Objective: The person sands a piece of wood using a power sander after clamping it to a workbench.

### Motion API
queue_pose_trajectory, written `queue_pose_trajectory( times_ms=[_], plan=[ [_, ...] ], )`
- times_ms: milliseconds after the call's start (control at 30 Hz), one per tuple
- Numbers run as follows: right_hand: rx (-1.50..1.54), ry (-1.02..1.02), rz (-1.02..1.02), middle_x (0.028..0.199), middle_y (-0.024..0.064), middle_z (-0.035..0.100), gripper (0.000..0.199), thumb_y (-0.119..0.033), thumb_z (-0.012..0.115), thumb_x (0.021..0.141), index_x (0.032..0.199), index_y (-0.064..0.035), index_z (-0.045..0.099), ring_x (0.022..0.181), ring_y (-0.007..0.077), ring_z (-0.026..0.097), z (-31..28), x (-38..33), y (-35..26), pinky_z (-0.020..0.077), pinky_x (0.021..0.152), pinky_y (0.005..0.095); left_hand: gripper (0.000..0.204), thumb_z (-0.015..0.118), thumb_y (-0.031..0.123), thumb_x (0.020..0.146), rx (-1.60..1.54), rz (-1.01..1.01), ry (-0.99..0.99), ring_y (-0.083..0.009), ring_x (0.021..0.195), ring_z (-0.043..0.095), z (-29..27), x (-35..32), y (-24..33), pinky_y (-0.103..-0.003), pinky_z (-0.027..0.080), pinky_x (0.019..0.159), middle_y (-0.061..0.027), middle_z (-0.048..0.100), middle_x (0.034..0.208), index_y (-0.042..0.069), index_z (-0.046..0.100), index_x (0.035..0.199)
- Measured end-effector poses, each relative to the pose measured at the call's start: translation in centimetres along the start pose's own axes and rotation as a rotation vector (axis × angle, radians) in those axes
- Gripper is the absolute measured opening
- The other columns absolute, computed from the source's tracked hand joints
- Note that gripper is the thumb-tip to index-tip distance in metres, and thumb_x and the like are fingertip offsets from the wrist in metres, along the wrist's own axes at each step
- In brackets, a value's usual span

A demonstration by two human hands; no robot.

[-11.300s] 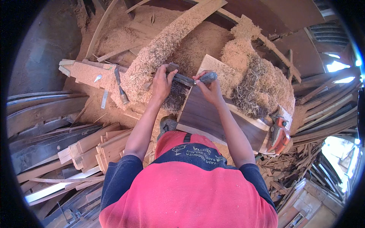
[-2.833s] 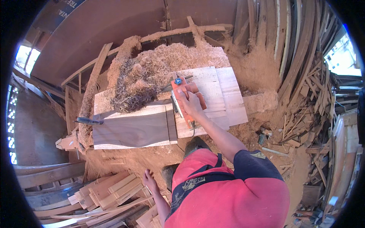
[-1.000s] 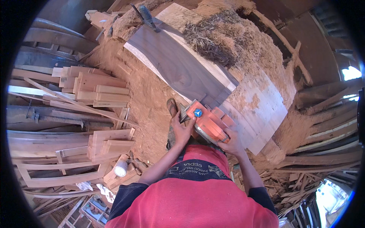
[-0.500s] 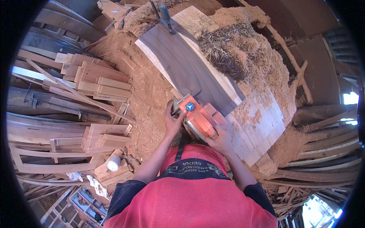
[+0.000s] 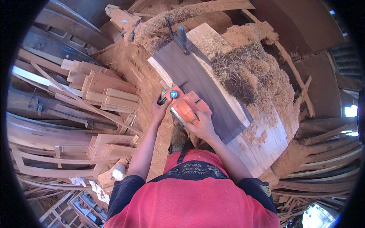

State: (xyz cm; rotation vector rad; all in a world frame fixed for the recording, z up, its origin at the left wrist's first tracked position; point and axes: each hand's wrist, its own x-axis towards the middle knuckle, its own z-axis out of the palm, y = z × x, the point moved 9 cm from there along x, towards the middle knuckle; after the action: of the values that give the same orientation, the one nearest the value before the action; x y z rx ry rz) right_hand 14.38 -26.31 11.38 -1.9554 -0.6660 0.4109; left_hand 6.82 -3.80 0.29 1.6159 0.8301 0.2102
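Observation:
An orange electric planer (image 5: pixel 185 107) with a blue front knob rests at the left edge of a dark brown board (image 5: pixel 216 93) with pale borders. My right hand (image 5: pixel 203 126) is wrapped round the planer's rear handle. At the planer's front left side, my left hand (image 5: pixel 159 109) grips a metal side piece; its fingertips are partly hidden. Near the far end of the board stands a clamp (image 5: pixel 181 41) with a dark handle. The planer covers part of the board's left edge.
Shavings (image 5: pixel 262 76) are heaped to the right of the board, over a pale work surface (image 5: pixel 262 148). Stacked planks (image 5: pixel 110 89) lie on the left, with a white can (image 5: pixel 118 173) nearer me. Curved wooden pieces (image 5: pixel 327 163) are piled at the right. Sawdust covers the floor.
Both hands have moved the planer farther from me along the board's left edge. The whole view has shifted a little, so the board appears farther right and lower.

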Motion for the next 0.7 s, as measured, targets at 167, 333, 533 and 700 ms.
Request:
queue_pose_trajectory(
  times_ms=[167, 333, 533, 700],
  plan=[
    [-0.005, -0.114, 0.130, 0.098, 0.0246, 0.070, 0.043, -0.030, 0.076, 0.074, 0.101, 0.0023, 0.067, 0.092, 0.0426, 0.068, 5.4, 6.8, 0.1, 0.0540, 0.083, 0.0483, 0.070, 0.082, 0.033, 0.086, 0.067, 0.020, 0.098, -0.0188, 0.108, 0.065, -5.8, 7.7, -1.5, -0.033, 0.050, 0.096, -0.0157, 0.068, 0.122, -0.009, 0.055, 0.136],
    [-0.083, -0.065, 0.072, 0.095, 0.0262, 0.069, 0.042, -0.034, 0.072, 0.077, 0.095, 0.0033, 0.065, 0.090, 0.0441, 0.067, 9.1, 14.2, -1.8, 0.0536, 0.083, 0.0506, 0.061, 0.081, 0.030, 0.088, 0.081, 0.046, 0.110, -0.0161, 0.104, 0.064, -10.0, 15.0, 0.7, -0.030, 0.051, 0.092, -0.0120, 0.070, 0.118, -0.009, 0.061, 0.129],
    [-0.008, -0.117, 0.118, 0.094, 0.0294, 0.070, 0.042, -0.035, 0.070, 0.079, 0.097, 0.0033, 0.067, 0.091, 0.0441, 0.070, 12.6, 22.3, -2.6, 0.0538, 0.084, 0.0528, 0.069, 0.081, 0.038, 0.088, 0.075, 0.044, 0.043, -0.0142, 0.097, 0.063, -13.6, 24.0, 1.3, -0.027, 0.050, 0.086, -0.0118, 0.070, 0.112, -0.012, 0.059, 0.131],
    [0.062, -0.040, -0.024, 0.086, 0.0311, 0.069, 0.044, -0.033, 0.069, 0.081, 0.094, 0.0090, 0.064, 0.086, 0.0442, 0.070, 13.6, 26.4, -7.7, 0.0556, 0.079, 0.0498, 0.055, 0.069, 0.033, 0.098, 0.059, 0.025, 0.037, -0.0145, 0.104, 0.062, -20.2, 29.6, -0.1, -0.027, 0.048, 0.090, -0.0109, 0.069, 0.118, -0.009, 0.060, 0.132]
  ],
)
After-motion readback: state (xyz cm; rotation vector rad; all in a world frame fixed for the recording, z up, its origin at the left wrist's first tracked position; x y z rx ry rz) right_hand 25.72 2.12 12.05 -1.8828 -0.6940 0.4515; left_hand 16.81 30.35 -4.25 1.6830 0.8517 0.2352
